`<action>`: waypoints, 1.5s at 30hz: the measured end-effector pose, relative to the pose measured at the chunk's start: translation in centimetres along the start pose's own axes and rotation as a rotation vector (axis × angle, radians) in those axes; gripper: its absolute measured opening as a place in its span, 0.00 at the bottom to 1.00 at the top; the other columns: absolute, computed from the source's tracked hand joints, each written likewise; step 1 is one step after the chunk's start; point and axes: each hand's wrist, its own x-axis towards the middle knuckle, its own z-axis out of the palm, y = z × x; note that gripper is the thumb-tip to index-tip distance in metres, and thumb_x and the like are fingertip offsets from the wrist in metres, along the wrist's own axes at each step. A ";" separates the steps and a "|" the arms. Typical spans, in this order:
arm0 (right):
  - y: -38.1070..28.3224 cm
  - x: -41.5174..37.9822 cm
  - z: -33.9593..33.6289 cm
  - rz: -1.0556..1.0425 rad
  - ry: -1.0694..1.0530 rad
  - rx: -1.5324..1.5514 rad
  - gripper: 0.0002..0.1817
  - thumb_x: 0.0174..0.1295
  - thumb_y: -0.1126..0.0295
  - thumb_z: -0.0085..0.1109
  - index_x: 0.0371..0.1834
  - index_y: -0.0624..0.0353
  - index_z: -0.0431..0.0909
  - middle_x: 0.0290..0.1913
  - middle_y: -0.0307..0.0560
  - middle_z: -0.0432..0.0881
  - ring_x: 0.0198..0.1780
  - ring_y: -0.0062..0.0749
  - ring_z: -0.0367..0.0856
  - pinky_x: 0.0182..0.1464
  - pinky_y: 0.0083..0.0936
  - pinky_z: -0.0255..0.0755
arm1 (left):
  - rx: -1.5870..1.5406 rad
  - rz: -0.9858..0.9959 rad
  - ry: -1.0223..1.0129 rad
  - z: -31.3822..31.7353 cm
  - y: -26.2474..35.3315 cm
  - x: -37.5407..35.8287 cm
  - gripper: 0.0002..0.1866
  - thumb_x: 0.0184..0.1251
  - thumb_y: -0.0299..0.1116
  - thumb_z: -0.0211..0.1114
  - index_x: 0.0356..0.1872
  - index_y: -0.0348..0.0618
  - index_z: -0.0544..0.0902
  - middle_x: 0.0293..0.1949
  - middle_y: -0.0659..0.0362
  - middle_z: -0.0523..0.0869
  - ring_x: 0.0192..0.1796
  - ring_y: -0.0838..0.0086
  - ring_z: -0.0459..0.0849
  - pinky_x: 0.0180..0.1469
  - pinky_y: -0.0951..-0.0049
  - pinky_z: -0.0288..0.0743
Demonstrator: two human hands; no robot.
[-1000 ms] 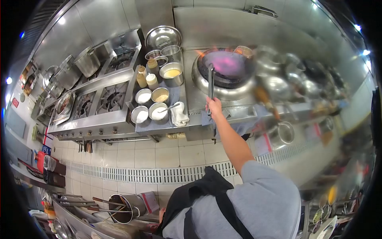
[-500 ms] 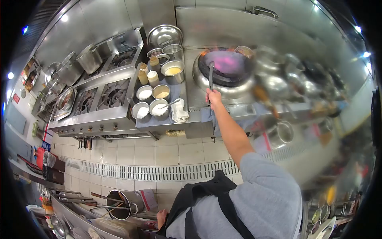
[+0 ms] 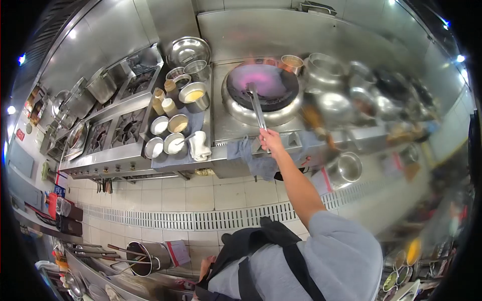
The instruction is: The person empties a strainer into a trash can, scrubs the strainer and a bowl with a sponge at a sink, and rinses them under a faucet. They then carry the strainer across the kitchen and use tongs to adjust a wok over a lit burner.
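My right hand (image 3: 270,140) is closed around the handle of a long-handled metal cooking utensil (image 3: 257,106). Its far end reaches inside a dark wok (image 3: 273,104), which rests in the round metal ring of a burner (image 3: 236,111). A pink-violet glow fills much of the wok's inside and blurs the utensil's tip. Just below the hand, a blue-grey cloth (image 3: 253,159) hangs over the stove's front edge. My left hand (image 3: 207,265) hangs low beside my dark apron, partly hidden, its fingers too indistinct to read.
Left of the wok stand several seasoning containers (image 3: 176,143), squeeze bottles (image 3: 169,106), a pot of yellow liquid (image 3: 195,96) and a folded white towel (image 3: 200,146). A gas range (image 3: 100,168) lies further left. Metal pots (image 3: 334,105) crowd the right. A bucket (image 3: 145,258) stands behind on the tiles.
The view has shifted, so the stove appears further left. My right hand has drawn back from the wok and moved rightward relative to it, tilting the utensil. Flames at the rim look fainter.
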 end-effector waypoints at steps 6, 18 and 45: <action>-5.3 -3.8 -11.0 0.083 -0.052 -0.095 0.11 0.65 0.62 0.57 0.31 0.56 0.72 0.23 0.34 0.70 0.17 0.14 0.62 0.16 0.16 0.53 | 0.241 0.164 -0.023 0.3 5.2 3.6 0.13 0.61 0.40 0.54 0.26 0.42 0.79 0.28 0.51 0.83 0.34 0.53 0.82 0.38 0.58 0.74; -17.5 3.1 -23.3 0.092 0.119 -0.233 0.13 0.64 0.60 0.57 0.30 0.57 0.70 0.23 0.40 0.73 0.16 0.17 0.64 0.15 0.16 0.56 | 0.108 0.492 -0.131 4.7 11.4 1.6 0.14 0.60 0.42 0.59 0.37 0.42 0.84 0.29 0.51 0.86 0.34 0.61 0.84 0.40 0.64 0.76; -19.8 3.1 -26.3 0.058 0.139 -0.876 0.20 0.61 0.54 0.58 0.25 0.61 0.76 0.15 0.40 0.73 0.14 0.23 0.69 0.15 0.23 0.60 | 0.055 -0.134 0.007 4.9 13.1 1.2 0.17 0.60 0.46 0.57 0.32 0.42 0.81 0.30 0.48 0.84 0.39 0.57 0.84 0.41 0.60 0.75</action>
